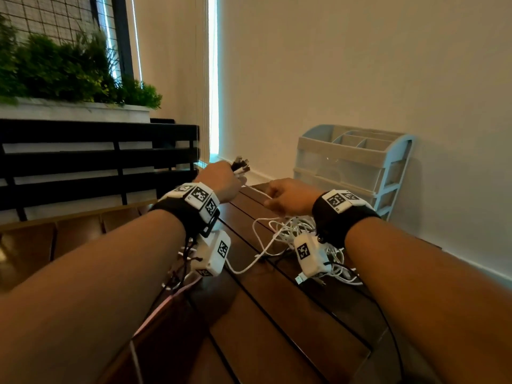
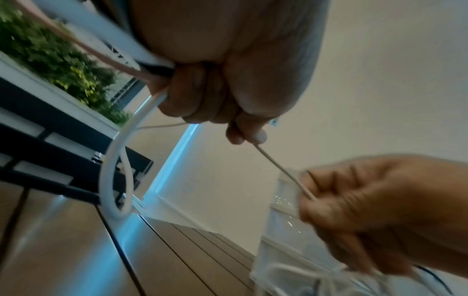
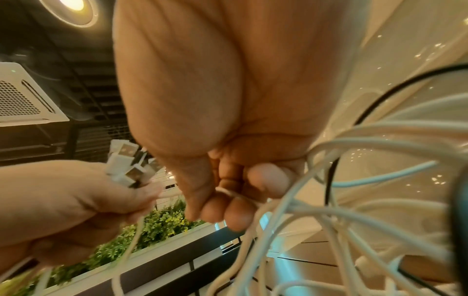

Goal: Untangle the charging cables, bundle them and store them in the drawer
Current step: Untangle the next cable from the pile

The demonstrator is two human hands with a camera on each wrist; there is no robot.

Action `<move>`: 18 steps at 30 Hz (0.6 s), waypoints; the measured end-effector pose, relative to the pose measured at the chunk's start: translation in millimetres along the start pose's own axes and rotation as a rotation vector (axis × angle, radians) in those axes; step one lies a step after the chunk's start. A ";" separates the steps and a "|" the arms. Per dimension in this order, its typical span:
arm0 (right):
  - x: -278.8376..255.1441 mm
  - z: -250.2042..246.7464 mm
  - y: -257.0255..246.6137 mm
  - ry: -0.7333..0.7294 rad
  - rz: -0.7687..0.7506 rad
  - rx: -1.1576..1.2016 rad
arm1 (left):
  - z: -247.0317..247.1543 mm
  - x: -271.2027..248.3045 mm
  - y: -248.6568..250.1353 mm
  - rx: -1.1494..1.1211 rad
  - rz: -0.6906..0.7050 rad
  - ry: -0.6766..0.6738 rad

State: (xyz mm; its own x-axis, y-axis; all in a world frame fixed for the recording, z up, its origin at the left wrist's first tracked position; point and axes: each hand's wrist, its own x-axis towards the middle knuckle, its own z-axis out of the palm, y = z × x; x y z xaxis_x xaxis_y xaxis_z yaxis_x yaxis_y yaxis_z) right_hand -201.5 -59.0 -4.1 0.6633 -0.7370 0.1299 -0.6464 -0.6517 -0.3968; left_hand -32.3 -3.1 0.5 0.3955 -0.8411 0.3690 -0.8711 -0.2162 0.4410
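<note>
My left hand (image 1: pixel 221 180) is raised over the far end of the wooden table (image 1: pixel 277 328) and grips a bunch of cable plugs (image 1: pixel 240 165), white and dark USB ends (image 3: pixel 129 166) sticking out past the fingers. One thin white cable (image 1: pixel 256 192) runs taut from it to my right hand (image 1: pixel 288 196), whose thumb and fingers (image 3: pixel 228 208) pinch that cable (image 2: pixel 283 170). Below the right wrist lies a tangle of white cables (image 1: pixel 299 231) with a black one (image 3: pixel 329 180) among them. A loose USB plug (image 1: pixel 300 279) lies at the heap's near edge.
A pale blue and grey drawer organiser (image 1: pixel 352 167) stands against the wall behind the right hand, its clear drawers closed. A black slatted railing (image 1: pixel 97 162) and a white planter with green plants (image 1: pixel 55 76) border the table on the left.
</note>
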 end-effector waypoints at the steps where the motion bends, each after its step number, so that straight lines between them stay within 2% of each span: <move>1: -2.6 -1.0 6.0 -0.025 0.021 -0.011 | -6.7 1.6 -4.2 0.017 -0.020 0.019; 4: -7.6 -9.9 15.0 -0.011 0.046 -0.077 | -25.4 5.2 -18.0 0.085 -0.068 0.036; 7: -8.5 -16.6 5.6 -0.031 0.019 -0.208 | -24.2 2.7 -13.1 0.188 -0.045 0.012; 10: -6.2 -16.1 -13.0 -0.055 -0.045 -0.309 | -8.7 -1.8 11.4 0.069 0.036 -0.061; 14: -3.3 -14.8 -19.1 0.031 -0.050 -0.184 | 10.6 -5.9 30.3 -0.127 0.076 -0.168; 18: -4.1 -12.4 -8.2 0.104 -0.045 -0.111 | 18.2 -9.7 25.4 -0.081 0.063 -0.261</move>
State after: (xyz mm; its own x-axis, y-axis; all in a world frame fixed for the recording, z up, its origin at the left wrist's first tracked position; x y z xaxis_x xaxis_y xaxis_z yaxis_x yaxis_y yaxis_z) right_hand -203.6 -52.9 9.9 0.6537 -0.7173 0.2412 -0.6584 -0.6962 -0.2860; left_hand -63.5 -9.4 -6.8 0.2438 -0.9531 0.1791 -0.8615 -0.1280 0.4913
